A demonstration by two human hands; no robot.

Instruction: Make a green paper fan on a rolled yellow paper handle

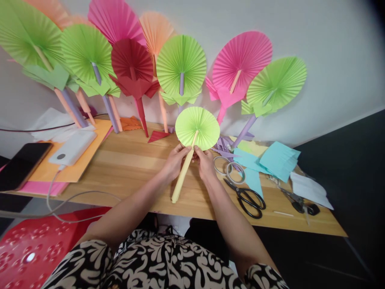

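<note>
A pleated light-green paper fan (202, 124) with a pale yellow rolled-paper handle (182, 180) is held up over the table's middle. My left hand (176, 160) grips it where disc and handle meet, thumb on the front. From the other side my right hand (205, 160) pinches the same spot, its thumb close to the left one. The fingers behind the fan are mostly hidden. The handle slants down to the left, its lower end free. Just right of my right hand lie two rolls of tape (235, 173) and black-handled scissors (251, 200).
Finished paper fans in green, pink (242, 56), red (132, 60) and orange lean against the wall. On the wooden table (129, 156), a phone (25, 164) and a white power bank (73, 146) with a cable lie left. Blue paper pieces (279, 160) and more scissors (296, 200) lie right.
</note>
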